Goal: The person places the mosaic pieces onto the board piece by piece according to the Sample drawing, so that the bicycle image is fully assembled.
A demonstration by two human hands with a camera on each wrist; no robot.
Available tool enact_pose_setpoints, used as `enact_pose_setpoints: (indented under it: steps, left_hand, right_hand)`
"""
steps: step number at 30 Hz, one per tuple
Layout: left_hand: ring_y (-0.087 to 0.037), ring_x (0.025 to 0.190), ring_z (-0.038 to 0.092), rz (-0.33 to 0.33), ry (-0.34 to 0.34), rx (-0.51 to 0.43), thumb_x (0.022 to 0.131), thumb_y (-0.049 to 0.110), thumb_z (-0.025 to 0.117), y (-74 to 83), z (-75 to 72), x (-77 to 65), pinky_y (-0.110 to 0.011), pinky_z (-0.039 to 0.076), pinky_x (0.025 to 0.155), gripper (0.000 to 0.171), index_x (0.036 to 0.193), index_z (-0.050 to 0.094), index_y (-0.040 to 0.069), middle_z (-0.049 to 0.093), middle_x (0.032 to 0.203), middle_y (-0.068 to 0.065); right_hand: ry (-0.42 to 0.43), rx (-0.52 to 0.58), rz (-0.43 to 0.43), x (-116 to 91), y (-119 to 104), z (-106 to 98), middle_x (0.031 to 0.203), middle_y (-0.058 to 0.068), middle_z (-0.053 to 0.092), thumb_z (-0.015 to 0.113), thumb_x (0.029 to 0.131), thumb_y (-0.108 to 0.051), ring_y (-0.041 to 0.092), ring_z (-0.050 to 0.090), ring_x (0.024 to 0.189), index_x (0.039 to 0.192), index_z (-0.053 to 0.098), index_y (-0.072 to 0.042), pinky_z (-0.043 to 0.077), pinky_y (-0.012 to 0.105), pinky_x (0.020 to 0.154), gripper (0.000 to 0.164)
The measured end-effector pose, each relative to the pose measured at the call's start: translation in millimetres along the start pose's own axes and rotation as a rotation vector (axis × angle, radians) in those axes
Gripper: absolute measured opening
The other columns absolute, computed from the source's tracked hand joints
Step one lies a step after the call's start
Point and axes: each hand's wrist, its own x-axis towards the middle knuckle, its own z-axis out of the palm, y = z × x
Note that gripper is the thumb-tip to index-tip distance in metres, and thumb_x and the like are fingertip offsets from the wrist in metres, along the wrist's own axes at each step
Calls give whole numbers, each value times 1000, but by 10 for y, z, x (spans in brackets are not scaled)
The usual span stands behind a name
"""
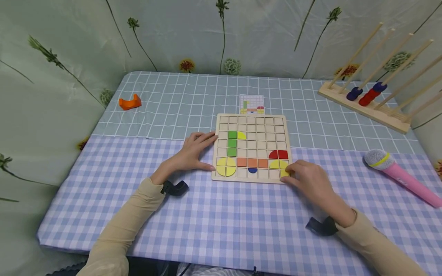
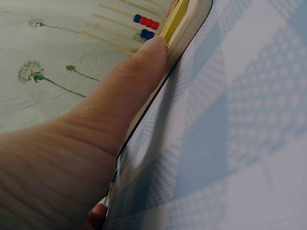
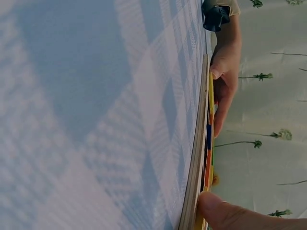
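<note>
A square wooden grid board (image 1: 251, 142) lies on the table with coloured tiles in its cells. My left hand (image 1: 196, 151) rests against its left edge, fingers extended and thumb (image 2: 139, 67) touching the rim near a yellow circle of quarter tiles (image 1: 226, 166). At the lower right corner my right hand (image 1: 310, 182) pinches a yellow tile (image 1: 284, 173) between thumb and forefinger; its exact shape is partly hidden. Just above sit other yellow quarter tiles (image 1: 274, 165) and red tiles (image 1: 282, 154). Green squares (image 1: 232, 143), orange squares (image 1: 252, 163) and a blue half-round (image 1: 253, 170) fill other cells.
A pattern card (image 1: 251, 103) touches the board's far edge. At the back right stands a wooden peg rack (image 1: 366, 107) with blue and red beads. A pink microphone (image 1: 404, 178) lies to the right, and an orange curved block (image 1: 130, 102) at the back left.
</note>
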Motion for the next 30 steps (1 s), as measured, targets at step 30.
enact_pose_setpoints:
  steps: [30]
  left_hand:
    - [-33,136,19,17,6,-6,69,46,79,9,-7,-3,-53,21,104,101,149,27,13,22,157,-7]
  right_hand:
    - [-244,-71,266,-248,337,-293,64,4,59,75,76,-27,16,46,60,84,70,2,37,28,56,30]
